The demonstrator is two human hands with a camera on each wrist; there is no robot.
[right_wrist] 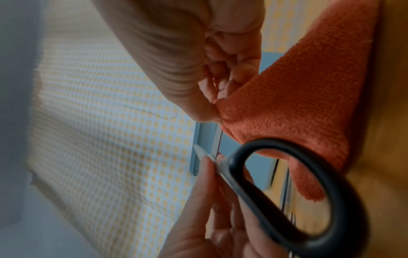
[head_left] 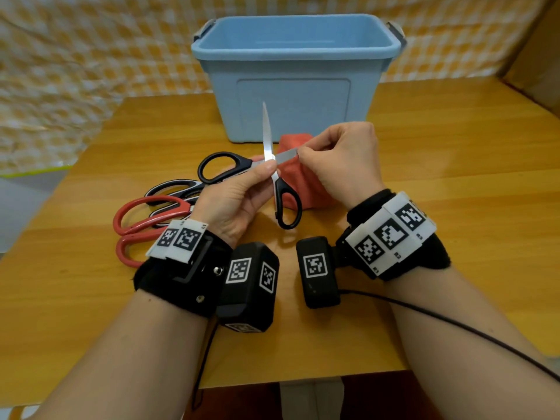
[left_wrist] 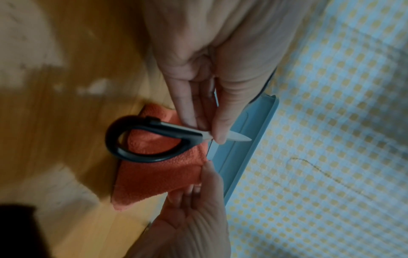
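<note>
Black-handled scissors (head_left: 224,166) are held up above the table, spread wide, one blade pointing up and the other to the right. My left hand (head_left: 268,172) pinches them at the pivot between thumb and fingers. With an orange cloth (head_left: 303,189) hanging under it, my right hand (head_left: 303,154) pinches the end of the right-pointing blade. The left wrist view has my left hand (left_wrist: 207,132) on the blade by the scissors' handle (left_wrist: 167,126), over the cloth (left_wrist: 154,178). In the right wrist view my right hand (right_wrist: 212,111) grips the cloth (right_wrist: 298,104) beside the handle ring (right_wrist: 276,144).
An open light-blue plastic bin (head_left: 294,95) stands behind the hands on the wooden table (head_left: 439,177). Red-handled scissors (head_left: 145,219) and a black-and-white-handled pair (head_left: 172,189) lie at the left. A checked yellow cloth (head_left: 75,56) hangs behind. A cable (head_left: 454,325) crosses my right forearm.
</note>
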